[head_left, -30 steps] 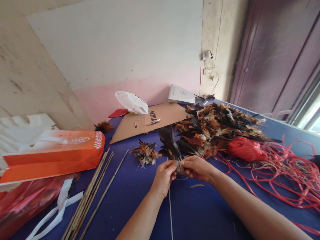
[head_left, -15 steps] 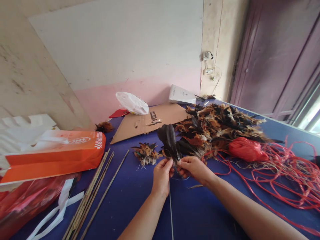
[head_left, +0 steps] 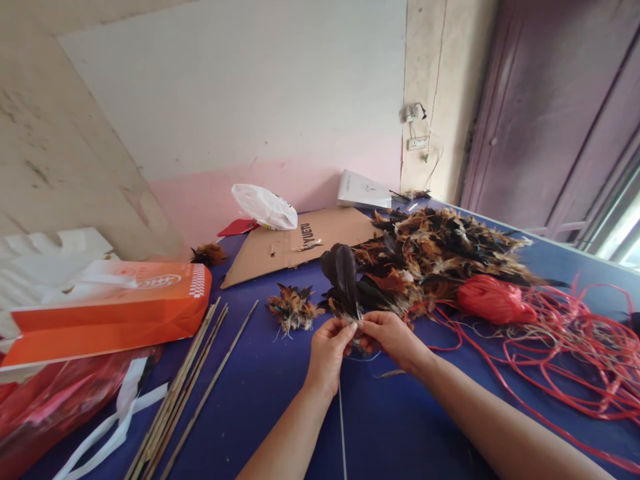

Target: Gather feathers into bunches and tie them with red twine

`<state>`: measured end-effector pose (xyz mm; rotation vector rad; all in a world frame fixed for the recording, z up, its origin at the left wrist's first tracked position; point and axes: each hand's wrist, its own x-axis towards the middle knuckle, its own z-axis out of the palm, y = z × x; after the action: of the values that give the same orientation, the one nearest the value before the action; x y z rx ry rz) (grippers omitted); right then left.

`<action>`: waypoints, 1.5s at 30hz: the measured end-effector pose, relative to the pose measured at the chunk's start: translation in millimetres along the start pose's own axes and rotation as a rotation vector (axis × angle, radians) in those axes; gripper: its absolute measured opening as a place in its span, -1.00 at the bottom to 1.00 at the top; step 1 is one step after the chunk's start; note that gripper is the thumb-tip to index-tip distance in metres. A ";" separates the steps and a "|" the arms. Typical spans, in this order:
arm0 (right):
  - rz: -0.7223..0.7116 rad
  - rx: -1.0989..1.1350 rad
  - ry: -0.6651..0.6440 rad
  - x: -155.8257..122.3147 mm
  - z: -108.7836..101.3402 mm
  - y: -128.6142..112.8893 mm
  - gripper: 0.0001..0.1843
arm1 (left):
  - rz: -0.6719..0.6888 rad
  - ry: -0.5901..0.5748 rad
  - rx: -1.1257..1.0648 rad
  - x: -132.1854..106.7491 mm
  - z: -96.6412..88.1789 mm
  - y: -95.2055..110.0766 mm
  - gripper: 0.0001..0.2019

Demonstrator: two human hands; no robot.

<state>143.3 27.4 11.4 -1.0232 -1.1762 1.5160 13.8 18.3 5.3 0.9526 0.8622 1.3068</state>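
My left hand point(head_left: 329, 349) and my right hand point(head_left: 387, 335) meet above the blue table point(head_left: 260, 393), both pinching the base of a small bunch of black feathers point(head_left: 343, 280) that stands upright between them. A thin rod point(head_left: 341, 427) runs from under the hands toward me. Just left of the hands lies a small tuft of brown feathers point(head_left: 293, 308). Behind the hands spreads a big heap of brown and black feathers point(head_left: 440, 250).
A red string ball point(head_left: 493, 300) and loose red string point(head_left: 575, 353) lie at the right. Thin sticks point(head_left: 185, 393) and an orange bag point(head_left: 107, 307) sit at the left. Flat cardboard point(head_left: 300, 243) and a white plastic bag point(head_left: 264, 207) lie by the wall.
The bunch of black feathers has been raised and turned more upright; both hands shifted slightly while keeping hold of its base.
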 end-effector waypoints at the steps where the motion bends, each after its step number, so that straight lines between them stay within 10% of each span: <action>1: 0.006 -0.001 -0.010 0.1 0.1 0.5 -0.73 | 0.013 -0.005 0.013 0.1 -0.5 -0.8 -0.81; 12: 0.102 0.246 -0.088 -0.9 -4.2 -3.7 -0.80 | -0.087 -0.045 -0.156 0.3 -0.2 4.8 -0.83; 21: 0.053 0.119 -0.042 2.8 -6.6 1.3 -0.77 | 0.006 -0.050 0.115 1.3 -3.0 1.0 -0.81; 40: 0.004 0.563 0.089 8.0 -23.5 -8.5 -0.91 | -0.183 -0.334 0.095 -1.3 -9.0 2.5 -0.88; 45: -0.006 0.461 0.158 7.7 -27.8 -11.2 -0.88 | -0.140 -0.102 -0.140 7.8 -13.2 2.6 -0.87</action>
<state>170.2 41.8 16.4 -0.8043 -0.6735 1.5724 1.3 27.2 2.7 0.8262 0.7354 1.1722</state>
